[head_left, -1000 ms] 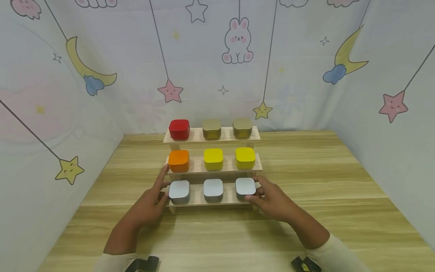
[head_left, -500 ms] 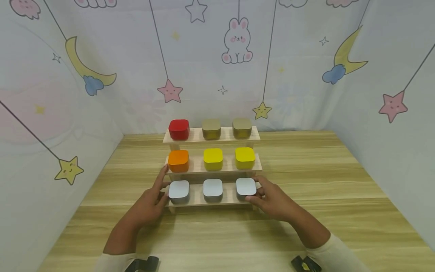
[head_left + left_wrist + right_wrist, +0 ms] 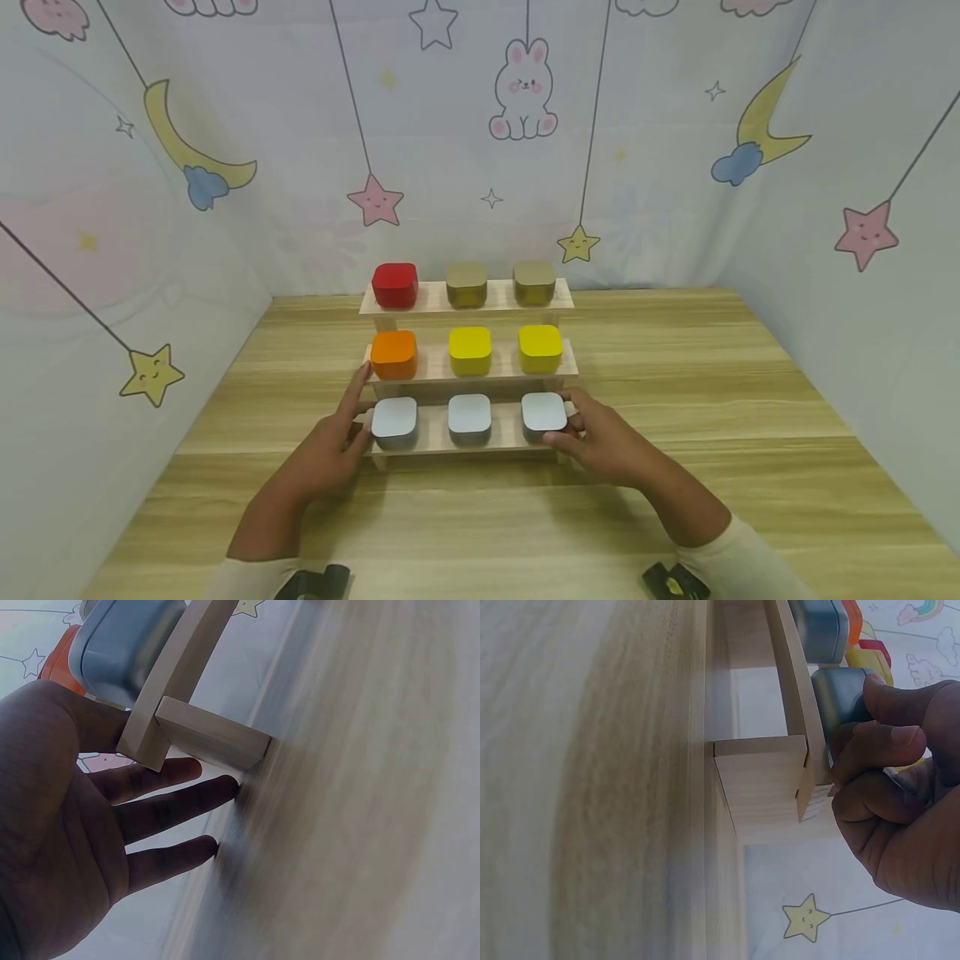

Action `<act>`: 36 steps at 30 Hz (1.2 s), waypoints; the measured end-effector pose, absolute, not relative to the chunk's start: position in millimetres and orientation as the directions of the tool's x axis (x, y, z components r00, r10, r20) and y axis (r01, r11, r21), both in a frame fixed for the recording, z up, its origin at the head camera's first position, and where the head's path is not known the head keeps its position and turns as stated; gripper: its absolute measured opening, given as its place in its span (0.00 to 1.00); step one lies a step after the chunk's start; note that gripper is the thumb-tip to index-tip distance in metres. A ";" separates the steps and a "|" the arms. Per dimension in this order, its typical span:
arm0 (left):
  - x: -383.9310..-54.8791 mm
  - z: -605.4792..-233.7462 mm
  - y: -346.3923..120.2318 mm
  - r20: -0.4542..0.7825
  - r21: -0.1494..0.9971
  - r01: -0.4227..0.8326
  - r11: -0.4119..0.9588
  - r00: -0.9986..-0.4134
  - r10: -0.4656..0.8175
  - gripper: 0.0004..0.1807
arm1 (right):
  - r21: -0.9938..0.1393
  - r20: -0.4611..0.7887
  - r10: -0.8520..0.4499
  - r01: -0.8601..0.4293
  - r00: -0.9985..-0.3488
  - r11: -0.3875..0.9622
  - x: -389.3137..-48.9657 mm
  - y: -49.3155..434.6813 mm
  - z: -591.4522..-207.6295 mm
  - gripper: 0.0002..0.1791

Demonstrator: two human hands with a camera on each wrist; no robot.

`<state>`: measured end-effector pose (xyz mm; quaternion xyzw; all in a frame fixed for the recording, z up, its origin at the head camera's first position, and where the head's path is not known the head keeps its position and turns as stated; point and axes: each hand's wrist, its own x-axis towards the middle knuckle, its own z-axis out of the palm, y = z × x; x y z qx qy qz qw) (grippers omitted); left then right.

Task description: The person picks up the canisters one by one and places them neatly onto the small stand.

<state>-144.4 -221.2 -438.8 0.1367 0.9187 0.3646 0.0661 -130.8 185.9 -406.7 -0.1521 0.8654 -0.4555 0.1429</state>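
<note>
A three-step wooden shelf [image 3: 506, 429] bears rounded-square boxes, three to a step. On its lowest step sit a left grey box [image 3: 395, 418], a middle grey box [image 3: 470, 417] and a right grey box [image 3: 543, 412]. My right hand [image 3: 603, 437] pinches that right box at its outer side; in the right wrist view the thumb lies against the box [image 3: 840, 697] and the other fingers are curled. At the shelf's left end is my left hand [image 3: 330, 450]. The left wrist view shows its fingers [image 3: 176, 808] extended beside the shelf's leg [image 3: 214, 733].
An orange box [image 3: 393, 354] and two yellow boxes [image 3: 470, 350] stand on the middle step. Up on the top step are a red box [image 3: 395, 285] and two gold boxes [image 3: 467, 285]. A patterned curtain [image 3: 450, 167] hangs behind the wooden table [image 3: 480, 533].
The right grey box has shifted very slightly to the right together with my right hand. My left hand keeps its place at the shelf's left end.
</note>
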 end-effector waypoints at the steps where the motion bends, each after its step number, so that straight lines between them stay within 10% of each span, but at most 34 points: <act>1: -144.4 -438.9 -221.5 -0.020 0.687 0.204 0.697 -0.954 0.300 0.57 | -0.831 -0.107 -0.395 -0.136 -0.912 0.540 -131.0 185.9 -406.7 0.38; 36: -142.7 -442.1 -223.7 0.084 0.683 0.275 0.677 -0.950 0.302 0.53 | -0.706 -0.149 -0.311 -0.119 -0.939 0.698 -128.0 210.1 -395.8 0.50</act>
